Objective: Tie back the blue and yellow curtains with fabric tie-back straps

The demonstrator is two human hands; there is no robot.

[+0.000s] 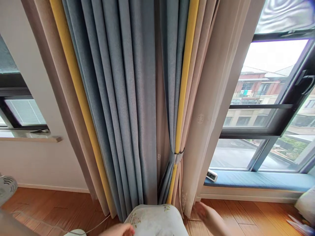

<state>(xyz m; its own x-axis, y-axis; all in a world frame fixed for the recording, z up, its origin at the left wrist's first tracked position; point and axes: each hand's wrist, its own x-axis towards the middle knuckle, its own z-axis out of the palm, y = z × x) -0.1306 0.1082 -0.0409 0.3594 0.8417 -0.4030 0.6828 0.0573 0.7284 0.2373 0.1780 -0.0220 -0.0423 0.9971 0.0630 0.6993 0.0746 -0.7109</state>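
Note:
Blue-grey curtains with yellow and beige bands hang in tall folds ahead. The right-hand curtain is gathered by a blue-grey tieback; the wide left one hangs loose. Beside them is a pale sheer curtain. At the bottom edge, my left hand is near a white floral-covered seat; its fingers are mostly cut off by the frame. My right hand is over the floor, right of the seat, slightly blurred, its fingers loosely apart with nothing visible in them.
The floral seat stands at bottom centre. A white cable crosses the wooden floor. On the right, a small digital clock rests on a blue sill cushion below the window. A white appliance stands at left.

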